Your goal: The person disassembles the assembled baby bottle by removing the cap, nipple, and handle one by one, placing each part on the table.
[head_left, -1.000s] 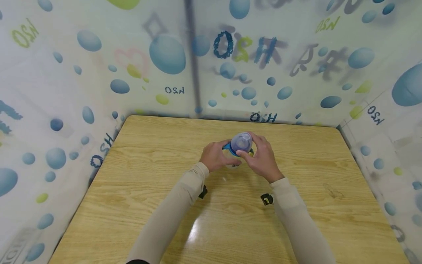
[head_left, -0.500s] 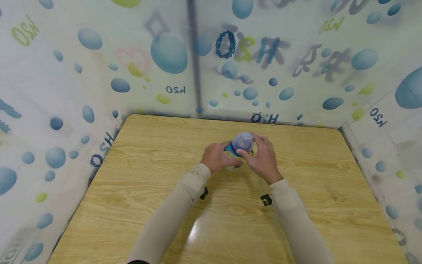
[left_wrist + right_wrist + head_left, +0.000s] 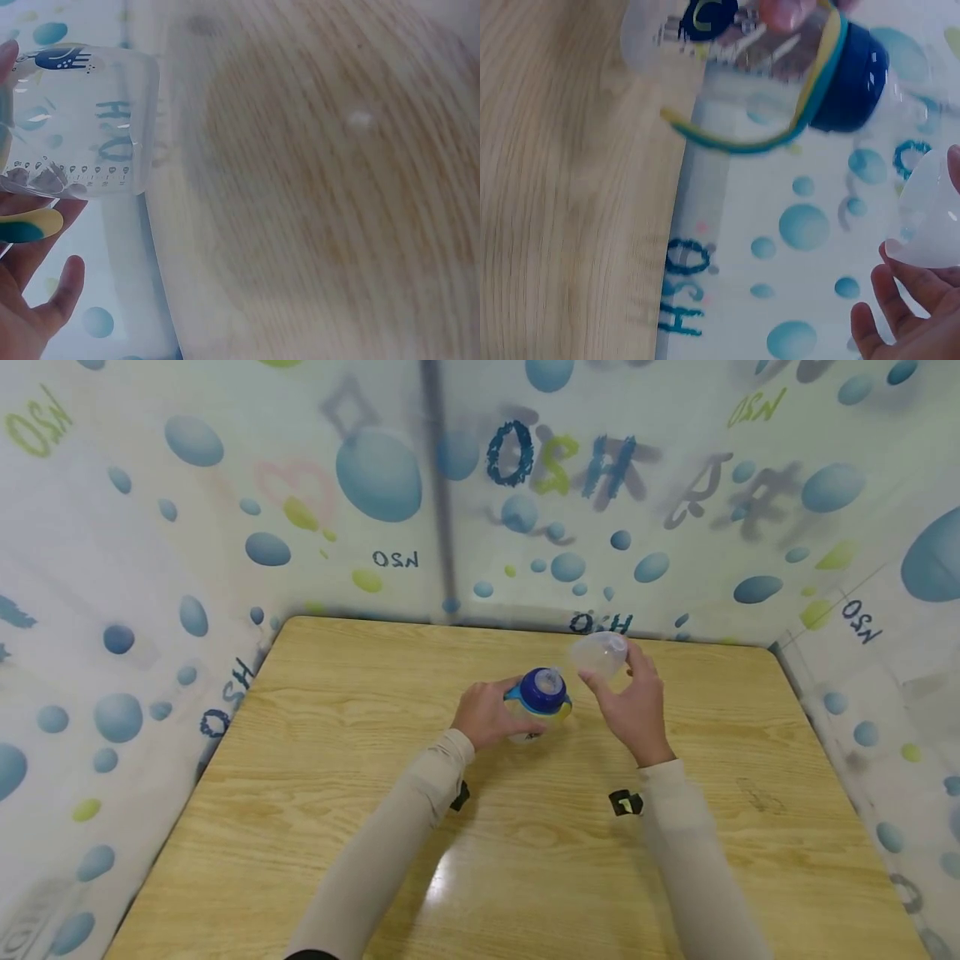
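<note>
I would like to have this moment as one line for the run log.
left hand: holds baby bottle | right hand: holds clear dome cap, apart from bottle | teat: uncovered

a booth-like enclosure, shown by bubble-printed walls [image 3: 307, 585] around a wood-grain table [image 3: 300, 735].

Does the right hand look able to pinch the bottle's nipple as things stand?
Probably not freely: the right hand is holding the clear cap, so it is occupied. Otherwise the way looks open, since the nipple is uncovered and the left hand grips the bottle clear of it.
</note>
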### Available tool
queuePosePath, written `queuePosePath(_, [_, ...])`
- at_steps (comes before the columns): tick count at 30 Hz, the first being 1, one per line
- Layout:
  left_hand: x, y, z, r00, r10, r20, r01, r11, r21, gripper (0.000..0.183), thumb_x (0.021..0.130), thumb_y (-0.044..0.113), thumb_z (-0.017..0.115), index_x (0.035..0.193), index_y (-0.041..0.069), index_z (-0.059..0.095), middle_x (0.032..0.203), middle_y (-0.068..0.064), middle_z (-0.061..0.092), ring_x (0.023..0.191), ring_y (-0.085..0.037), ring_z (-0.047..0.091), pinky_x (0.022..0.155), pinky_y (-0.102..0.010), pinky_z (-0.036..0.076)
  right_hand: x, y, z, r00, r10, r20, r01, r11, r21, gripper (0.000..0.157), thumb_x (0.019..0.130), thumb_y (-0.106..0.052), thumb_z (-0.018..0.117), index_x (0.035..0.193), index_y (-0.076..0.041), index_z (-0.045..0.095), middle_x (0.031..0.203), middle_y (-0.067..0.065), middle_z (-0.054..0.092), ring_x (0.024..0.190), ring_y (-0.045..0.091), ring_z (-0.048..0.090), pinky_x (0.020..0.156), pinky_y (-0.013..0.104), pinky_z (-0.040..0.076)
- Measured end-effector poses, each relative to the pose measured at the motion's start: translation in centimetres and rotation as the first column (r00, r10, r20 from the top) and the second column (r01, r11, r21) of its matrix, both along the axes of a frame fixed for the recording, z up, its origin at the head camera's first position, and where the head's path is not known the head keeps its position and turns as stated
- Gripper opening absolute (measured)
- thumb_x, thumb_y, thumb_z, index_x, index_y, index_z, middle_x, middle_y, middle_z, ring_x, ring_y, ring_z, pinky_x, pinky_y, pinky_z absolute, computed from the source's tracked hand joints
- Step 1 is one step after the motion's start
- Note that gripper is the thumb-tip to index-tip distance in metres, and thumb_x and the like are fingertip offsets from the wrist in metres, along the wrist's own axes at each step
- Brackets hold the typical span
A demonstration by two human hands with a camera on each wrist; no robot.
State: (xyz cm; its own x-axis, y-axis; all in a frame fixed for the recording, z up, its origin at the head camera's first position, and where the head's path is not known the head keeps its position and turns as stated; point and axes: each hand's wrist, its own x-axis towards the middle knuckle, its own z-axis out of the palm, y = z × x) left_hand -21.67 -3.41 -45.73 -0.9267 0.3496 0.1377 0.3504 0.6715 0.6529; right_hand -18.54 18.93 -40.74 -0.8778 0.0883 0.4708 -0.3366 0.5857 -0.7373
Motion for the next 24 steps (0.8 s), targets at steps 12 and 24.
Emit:
queuePosePath(12, [-0.2,-0.3,0.2,1.000,0.011,0.018,-0.011,1.000,0.005,0.089,0.068,0.057,0.086,0.138,0.008,0.060,0.120,-0.010,0.071,0.106,-0.026,0.068,0.091,-0.042,0.052,0.0,3.1,-2.6,0.981,-0.082,0.178,0.071,0.995,0.063,0.065,0.089,-0.030,0.077,0.139,0.001,0.051,0.122,0.024,0.058,0.113,0.042,0.050,0.094,0.062,0.038])
queuePosePath(24, [-0.3,-0.2,0.3,1.000,0.019,0.022,-0.019,1.000,0.005,0.089,0.068,0.056,0.087,0.137,0.007,0.061,0.120,-0.011,0.070,0.107,-0.027,0.068,0.092,-0.043,0.052,0.6,4.2,-5.2,0.908,-0.123,0.402,0.077,0.989,0.127,0.074,0.087,-0.038,0.075,0.145,-0.003,0.046,0.132,0.027,0.052,0.114,0.045,0.048,0.089,0.063,0.041])
